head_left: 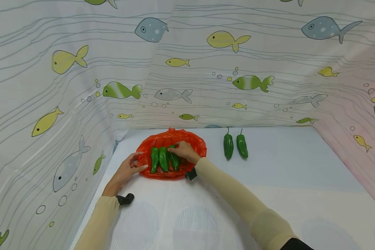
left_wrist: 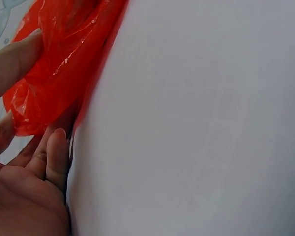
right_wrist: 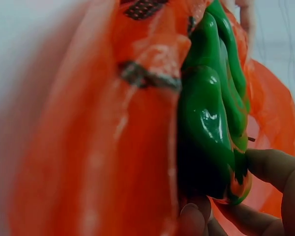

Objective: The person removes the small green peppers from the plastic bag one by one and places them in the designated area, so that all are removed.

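A red plastic bag (head_left: 193, 139) lies spread at the left of the table, its rim raised. Three green peppers (head_left: 164, 159) are side by side in it, stems pointing away from me. My right hand (head_left: 185, 152) pinches the top of the rightmost pepper (right_wrist: 204, 132); the right wrist view has thumb and fingers around its stem end. At the bag's left rim is my left hand (head_left: 124, 172). In the left wrist view its thumb and fingers hold the red plastic (left_wrist: 64, 73) between them; some fingertips are hidden behind it.
Two more green peppers (head_left: 228, 146) lie apart on the white table (head_left: 284, 166), right of the bag near the back edge. Fish-patterned cloth (head_left: 187, 69) hangs behind the table and at both sides.
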Tool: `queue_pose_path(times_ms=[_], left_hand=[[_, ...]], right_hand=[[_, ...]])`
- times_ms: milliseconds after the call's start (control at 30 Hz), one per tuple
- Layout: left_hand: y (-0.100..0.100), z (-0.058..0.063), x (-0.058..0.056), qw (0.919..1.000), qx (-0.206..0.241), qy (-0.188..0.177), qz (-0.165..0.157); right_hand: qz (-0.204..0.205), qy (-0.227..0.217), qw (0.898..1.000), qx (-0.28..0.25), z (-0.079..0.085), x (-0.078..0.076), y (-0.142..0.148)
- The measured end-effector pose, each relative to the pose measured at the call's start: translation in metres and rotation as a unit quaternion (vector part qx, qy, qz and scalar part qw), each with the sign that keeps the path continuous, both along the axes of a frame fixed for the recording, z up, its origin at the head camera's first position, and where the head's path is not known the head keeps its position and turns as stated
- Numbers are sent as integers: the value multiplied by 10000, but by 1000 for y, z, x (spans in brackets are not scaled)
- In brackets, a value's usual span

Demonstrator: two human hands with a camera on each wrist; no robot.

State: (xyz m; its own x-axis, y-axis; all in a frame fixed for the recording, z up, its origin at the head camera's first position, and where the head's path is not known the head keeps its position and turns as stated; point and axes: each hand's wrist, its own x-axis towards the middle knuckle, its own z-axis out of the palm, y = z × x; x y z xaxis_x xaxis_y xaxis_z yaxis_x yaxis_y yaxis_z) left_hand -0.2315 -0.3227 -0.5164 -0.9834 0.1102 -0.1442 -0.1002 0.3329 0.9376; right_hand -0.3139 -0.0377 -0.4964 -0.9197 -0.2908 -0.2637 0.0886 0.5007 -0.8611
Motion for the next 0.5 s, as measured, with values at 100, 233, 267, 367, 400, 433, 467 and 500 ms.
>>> queue_pose_path(times_ms=[100, 233, 267, 367, 400, 433, 467, 500], left_hand=[[0, 0, 0, 10000, -17, 11, -3], [0, -1, -1, 10000, -15, -33, 5], [0, -1, -1, 10000, -21, -43, 9], [0, 0, -2, 10000, -31, -73, 12], [0, 0, -2, 10000, -33, -83, 19], [0, 0, -2, 9999, -39, -92, 23], [0, 0, -2, 9999, -43, -103, 42], [0, 0, -2, 9999, -42, -115, 50]], right_hand=[[10, 5, 10000, 61, 1, 0, 0], [122, 85, 9998, 121, 2, 0, -1], [151, 92, 9998, 107, 2, 1, -1], [199, 93, 9997, 84, 5, 2, -1], [205, 80, 9997, 83, 6, 2, -1], [214, 63, 9997, 95, 6, 2, -1], [223, 48, 9997, 103, 7, 2, -1], [243, 35, 9996, 124, 7, 3, -1]])
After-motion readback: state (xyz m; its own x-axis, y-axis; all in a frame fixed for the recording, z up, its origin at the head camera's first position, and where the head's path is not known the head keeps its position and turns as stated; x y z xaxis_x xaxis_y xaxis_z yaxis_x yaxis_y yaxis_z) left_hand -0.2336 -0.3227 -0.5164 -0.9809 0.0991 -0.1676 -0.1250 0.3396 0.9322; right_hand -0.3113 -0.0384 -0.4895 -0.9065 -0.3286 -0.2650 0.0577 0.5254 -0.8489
